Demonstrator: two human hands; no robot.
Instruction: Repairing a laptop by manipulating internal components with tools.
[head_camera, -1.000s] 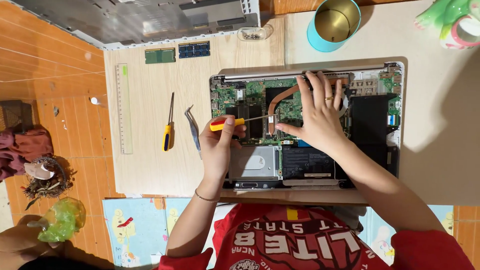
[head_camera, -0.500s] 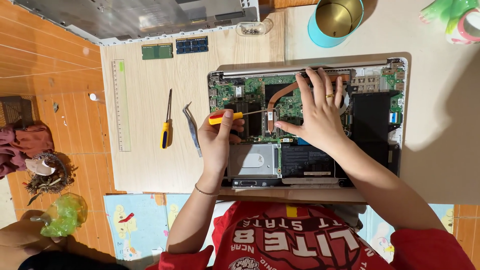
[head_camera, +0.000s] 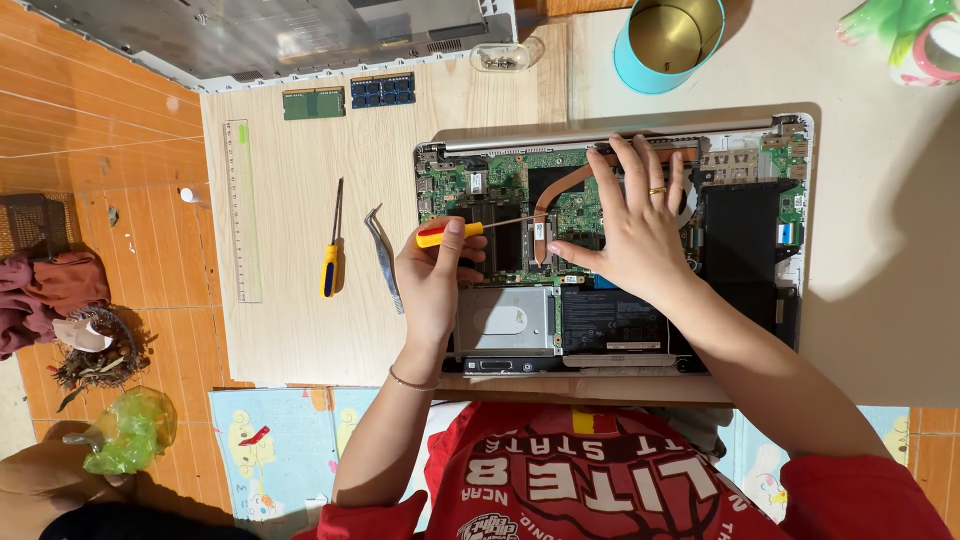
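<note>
An opened laptop (head_camera: 480, 185) lies bottom-up with its green circuit board, copper heat pipe and black battery (head_camera: 740, 240) exposed. My left hand (head_camera: 432, 285) grips a small screwdriver with a yellow and red handle (head_camera: 440, 235). Its thin shaft points right, and the tip sits on the board near the heat pipe. My right hand (head_camera: 635, 235) rests flat on the board with fingers spread, a ring on one finger and the thumb next to the screwdriver tip.
On the wooden board (head_camera: 290, 330) to the left lie a second yellow screwdriver (head_camera: 331, 262), tweezers (head_camera: 383, 260), a clear ruler (head_camera: 242, 210) and two memory sticks (head_camera: 313, 103). The removed laptop cover (head_camera: 280, 35), a small dish of screws (head_camera: 505, 58) and a teal cup (head_camera: 668, 45) sit at the far edge.
Both hands stay at the same spot on the board. Only the view has shifted slightly.
</note>
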